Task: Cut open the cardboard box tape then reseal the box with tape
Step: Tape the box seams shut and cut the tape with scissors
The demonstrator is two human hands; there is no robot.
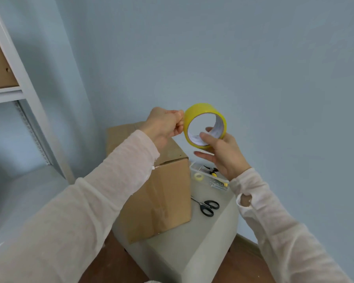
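Hands first: the right hand (225,154) grips a yellow packing tape roll (200,108), thumb hooked through its core, while the left hand (164,125) pinches at the roll's outer edge. Both are raised above a pale counter (192,242) standing on a brown floor (243,258). On it lie black-handled scissors (208,208) just beside a closed cardboard box (168,190). Farther back sits a clear tray (194,166) holding a small tape roll (198,176) and yellow-handled pliers (213,172). Behind is a pale blue wall (233,58), with white shelving (18,78) to the left.
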